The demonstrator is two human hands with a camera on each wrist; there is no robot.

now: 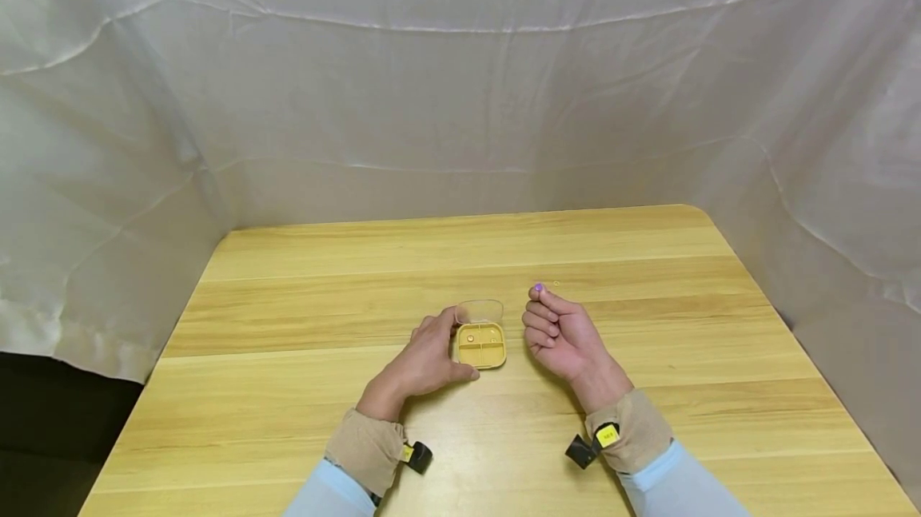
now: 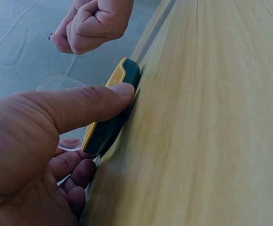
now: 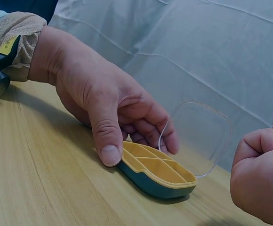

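Yellow pill box (image 1: 481,345), frame centre on table (image 1: 647,437), clear lid (image 1: 480,312) up. Left hand (image 1: 424,361) grips box edge, thumb on near corner. Right hand (image 1: 561,333) curled, pinching purple pill (image 1: 537,288). Keep box pinned; lower pill straight over open compartment.

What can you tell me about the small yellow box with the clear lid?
The box is a small, flat plastic case, yellow on top and dark green beneath, split into four compartments. Its clear lid stands open at the far edge. It lies flat on the wooden table. The left hand grips its left side, thumb on the near corner. One compartment holds something small.
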